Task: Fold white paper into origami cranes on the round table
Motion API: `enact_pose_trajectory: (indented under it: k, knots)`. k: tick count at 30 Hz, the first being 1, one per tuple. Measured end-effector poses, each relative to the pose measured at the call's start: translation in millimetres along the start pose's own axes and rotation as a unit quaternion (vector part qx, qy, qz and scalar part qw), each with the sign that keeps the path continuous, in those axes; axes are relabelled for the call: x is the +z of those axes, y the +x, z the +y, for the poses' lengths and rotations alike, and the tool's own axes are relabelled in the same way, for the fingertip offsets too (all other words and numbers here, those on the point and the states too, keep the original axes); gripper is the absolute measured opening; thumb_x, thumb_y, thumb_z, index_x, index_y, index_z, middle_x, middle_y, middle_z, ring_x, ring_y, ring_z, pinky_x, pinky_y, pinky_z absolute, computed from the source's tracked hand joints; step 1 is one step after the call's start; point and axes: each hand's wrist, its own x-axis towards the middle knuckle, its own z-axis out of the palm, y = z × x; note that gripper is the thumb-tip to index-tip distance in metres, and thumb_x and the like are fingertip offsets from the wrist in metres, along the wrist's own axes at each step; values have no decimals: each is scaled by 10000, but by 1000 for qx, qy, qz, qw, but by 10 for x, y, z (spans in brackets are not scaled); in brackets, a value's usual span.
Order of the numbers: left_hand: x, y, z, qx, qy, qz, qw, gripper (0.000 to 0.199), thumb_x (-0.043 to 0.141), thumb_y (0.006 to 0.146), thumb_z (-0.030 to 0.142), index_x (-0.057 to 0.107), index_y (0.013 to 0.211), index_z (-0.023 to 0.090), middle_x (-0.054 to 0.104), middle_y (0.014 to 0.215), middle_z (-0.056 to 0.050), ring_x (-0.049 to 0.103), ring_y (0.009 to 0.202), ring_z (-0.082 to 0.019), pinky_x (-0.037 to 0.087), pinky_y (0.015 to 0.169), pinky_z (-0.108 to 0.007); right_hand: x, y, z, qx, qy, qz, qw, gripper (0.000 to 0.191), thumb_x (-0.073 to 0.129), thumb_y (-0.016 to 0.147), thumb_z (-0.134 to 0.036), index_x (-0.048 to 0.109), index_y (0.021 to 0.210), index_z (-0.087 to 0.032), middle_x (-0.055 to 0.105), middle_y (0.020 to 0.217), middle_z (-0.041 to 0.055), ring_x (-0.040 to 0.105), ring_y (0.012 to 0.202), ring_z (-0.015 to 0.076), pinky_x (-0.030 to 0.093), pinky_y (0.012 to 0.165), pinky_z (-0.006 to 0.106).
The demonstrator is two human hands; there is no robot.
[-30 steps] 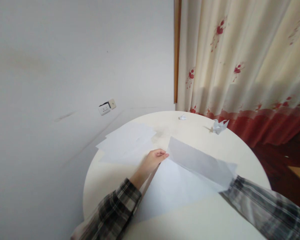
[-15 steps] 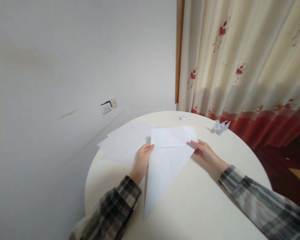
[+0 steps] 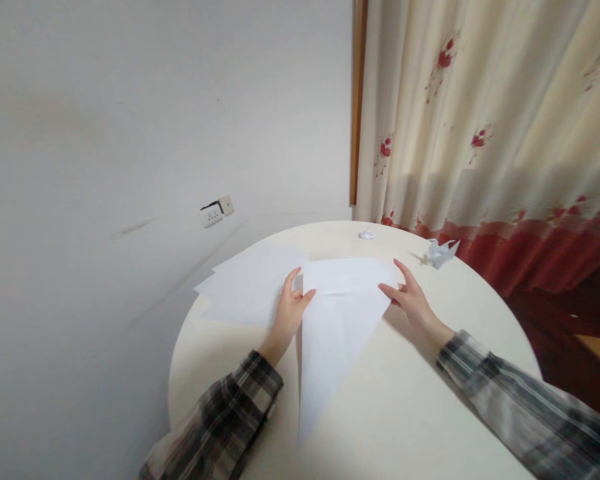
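Note:
A white sheet of paper (image 3: 337, 333), folded to a shape with a straight top and a long point toward me, is held just over the table. My left hand (image 3: 290, 310) grips its left edge, thumb on top and index finger raised along the side. On the right edge, my right hand (image 3: 411, 297) pinches the paper with the thumb on top, its index finger lifted. A crease runs across the sheet between the two thumbs. The remaining fingers are partly hidden behind the paper.
Loose white sheets (image 3: 250, 283) lie on the round white table (image 3: 405, 413) at the left. A folded paper bird (image 3: 439, 255) stands at the back right, and a small crumpled paper piece (image 3: 367, 235) near the back edge. Behind are a wall socket (image 3: 211, 215) and a curtain (image 3: 440, 133).
Both index fingers have lifted and spread from the thumbs. The paper's lower point has shifted slightly to the right.

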Motion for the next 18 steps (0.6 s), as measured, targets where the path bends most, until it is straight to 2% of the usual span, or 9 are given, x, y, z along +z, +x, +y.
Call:
enact_pose_trajectory:
  k: [1,3,5,7,9,12,18]
  knots:
    - [-5,15,9,19,13,-14,1000,529,671,663,377,535,1127,164,646,701,-7,607,666,-168,470,609,-259,-2,6,0,-16,-8,-1,1000,920,722,619,-377,225,1384,-260,660,732,-17,594,628,152,490,591,284]
    - [-14,36,34,48,41,-27,998,392,667,662,382,642,978,153,669,767,-41,605,769,-191,466,681,-269,-17,27,0,-40,-38,-5,998,741,684,654,-412,393,1315,-244,670,788,8,578,630,144,465,570,267]
    - [-22,40,57,53,62,-26,996,322,667,655,389,689,866,147,680,818,-61,594,804,-199,455,711,-276,-44,54,-3,-55,-79,-12,995,485,652,679,-435,611,1098,-194,677,853,42,572,670,147,450,591,264]
    - [-31,32,74,39,73,-27,996,332,671,647,385,699,872,142,681,831,-63,585,767,-187,443,698,-275,-76,78,-7,-67,-111,-27,991,360,656,675,-429,686,928,-175,680,922,57,578,753,164,448,662,276]
    - [-43,20,86,21,73,-32,997,373,685,633,367,692,923,133,675,834,-59,572,727,-166,426,677,-263,-110,93,-8,-68,-135,-48,987,375,695,639,-403,687,944,-186,679,960,51,579,803,179,447,712,291]
    - [-62,10,101,3,64,-40,997,427,716,595,340,682,958,117,658,812,-52,554,714,-151,403,650,-243,-145,100,-1,-47,-150,-76,985,479,734,588,-383,664,1022,-191,683,942,42,582,767,177,453,693,298]
    - [-70,46,153,-10,73,-20,997,465,734,538,359,694,934,119,589,632,-5,492,589,-113,355,546,-214,-132,83,-45,-36,-147,-56,987,484,753,546,-372,682,979,-168,691,848,40,560,639,136,443,608,260]
